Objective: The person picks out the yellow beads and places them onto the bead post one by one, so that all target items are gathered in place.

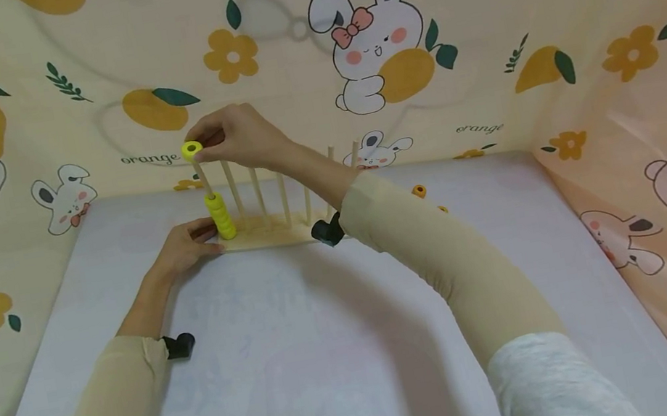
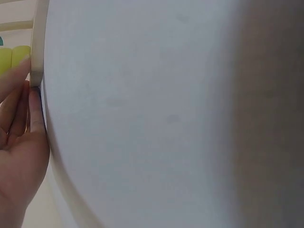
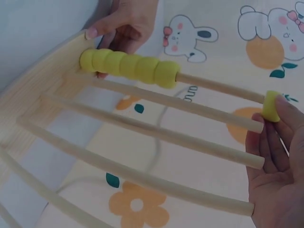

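Observation:
A wooden peg rack stands at the far side of the table, with a row of upright rods on its flat base. On its leftmost rod sits a stack of several yellow beads. My right hand pinches another yellow bead between thumb and fingers at the tip of that same rod. Low at the rack's left end, my left hand grips the base, its thumb at the edge close beside the stack. The left wrist view catches only part of that hand, at its left edge.
Right of the rack lie an orange bead and a second orange piece, partly hidden by the right sleeve. A cloth printed with rabbits and oranges surrounds the white table. The right forearm passes before the rods on the right.

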`<state>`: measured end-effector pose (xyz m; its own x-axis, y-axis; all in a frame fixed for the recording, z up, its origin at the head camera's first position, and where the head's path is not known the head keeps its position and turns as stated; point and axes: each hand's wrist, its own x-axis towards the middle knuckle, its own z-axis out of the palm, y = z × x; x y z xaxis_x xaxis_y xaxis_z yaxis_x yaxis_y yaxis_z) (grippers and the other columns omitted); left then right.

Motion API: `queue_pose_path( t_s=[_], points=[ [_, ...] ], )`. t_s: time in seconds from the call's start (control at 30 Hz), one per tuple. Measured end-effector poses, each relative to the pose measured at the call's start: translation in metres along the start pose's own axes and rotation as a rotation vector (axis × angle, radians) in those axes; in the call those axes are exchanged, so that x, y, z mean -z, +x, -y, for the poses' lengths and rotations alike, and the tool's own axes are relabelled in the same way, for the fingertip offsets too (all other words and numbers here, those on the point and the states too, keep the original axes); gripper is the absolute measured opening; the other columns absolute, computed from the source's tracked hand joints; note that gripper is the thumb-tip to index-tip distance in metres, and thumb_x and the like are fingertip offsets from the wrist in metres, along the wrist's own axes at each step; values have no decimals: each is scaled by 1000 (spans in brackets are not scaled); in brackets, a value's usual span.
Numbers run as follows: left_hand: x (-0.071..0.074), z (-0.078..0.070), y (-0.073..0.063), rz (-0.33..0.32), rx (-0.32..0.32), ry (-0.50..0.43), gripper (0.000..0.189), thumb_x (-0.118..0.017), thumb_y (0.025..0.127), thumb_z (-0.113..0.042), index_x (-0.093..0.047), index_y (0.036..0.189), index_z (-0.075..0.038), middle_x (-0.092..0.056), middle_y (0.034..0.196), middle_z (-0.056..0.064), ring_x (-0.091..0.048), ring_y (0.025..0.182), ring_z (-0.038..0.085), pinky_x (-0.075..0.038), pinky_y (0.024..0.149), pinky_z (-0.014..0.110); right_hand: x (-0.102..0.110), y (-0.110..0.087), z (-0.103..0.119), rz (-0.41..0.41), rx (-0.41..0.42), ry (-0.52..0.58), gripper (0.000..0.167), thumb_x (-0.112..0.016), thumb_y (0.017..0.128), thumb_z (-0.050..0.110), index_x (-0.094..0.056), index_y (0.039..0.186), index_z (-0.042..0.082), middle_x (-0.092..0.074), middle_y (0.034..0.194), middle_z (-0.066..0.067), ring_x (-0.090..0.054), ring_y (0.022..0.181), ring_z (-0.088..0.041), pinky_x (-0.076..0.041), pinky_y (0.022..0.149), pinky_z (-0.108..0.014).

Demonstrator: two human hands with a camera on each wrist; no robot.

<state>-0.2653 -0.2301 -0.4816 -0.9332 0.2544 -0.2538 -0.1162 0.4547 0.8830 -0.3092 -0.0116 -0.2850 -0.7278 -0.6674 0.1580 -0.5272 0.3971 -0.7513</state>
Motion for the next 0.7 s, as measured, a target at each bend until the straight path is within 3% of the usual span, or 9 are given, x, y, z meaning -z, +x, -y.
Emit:
queue_pose_path(
  t_s=[0.2,0.7],
  points=[
    [0,2,2,-1,-3,-16,75,-78,85,-6,-38,148,7,-42,150,25,-43,138,35,-37,113,42,-3,3,0,19,-26,-40,30,-73,91,18,-72,120,9,-73,110,2,-65,96,-4,-52,85,-15],
    [1,4,2,13,17,-13,75,-76,88,-8,-35,150,6,-41,151,23,-41,140,33,-33,116,44,-5,7,-4,61,-84,-86,33,-75,90,23,-73,121,12,-74,111,4,-66,97,-2,-52,84,-14]
  ],
)
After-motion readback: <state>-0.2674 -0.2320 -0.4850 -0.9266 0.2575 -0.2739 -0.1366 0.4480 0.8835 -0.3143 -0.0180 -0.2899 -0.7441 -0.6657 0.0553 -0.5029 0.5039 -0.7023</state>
